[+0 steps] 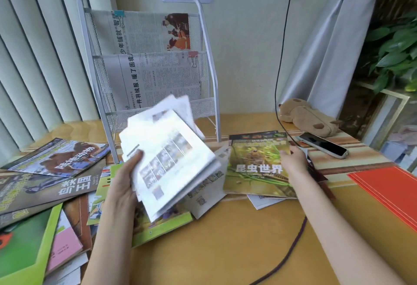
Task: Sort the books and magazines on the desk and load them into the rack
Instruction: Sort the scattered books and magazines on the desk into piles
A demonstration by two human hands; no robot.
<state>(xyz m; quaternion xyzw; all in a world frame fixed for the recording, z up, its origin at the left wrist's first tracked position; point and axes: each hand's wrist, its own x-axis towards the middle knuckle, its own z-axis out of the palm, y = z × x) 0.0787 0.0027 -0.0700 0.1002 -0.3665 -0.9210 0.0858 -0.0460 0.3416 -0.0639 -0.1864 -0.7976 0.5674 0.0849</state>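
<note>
Nearest the camera, the left hand (126, 178) gripped a fanned bundle of white magazines (167, 156) — lifted, tilted and blurred — above the scattered magazines (52, 181) on the desk (225, 239). The right hand (293, 160) rested on the insect book (255, 167), fingers curled at its far edge. Behind stood the white mesh rack (207, 59) — newspapers (155, 77) in its pockets — with a phone (322, 145) and orange folder (388, 190) to the right.

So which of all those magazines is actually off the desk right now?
The pale, blurred bundle of magazines, gripped by the left hand and lifted in front of the rack. The others, including the green insect magazine under the right hand, lie flat.
</note>
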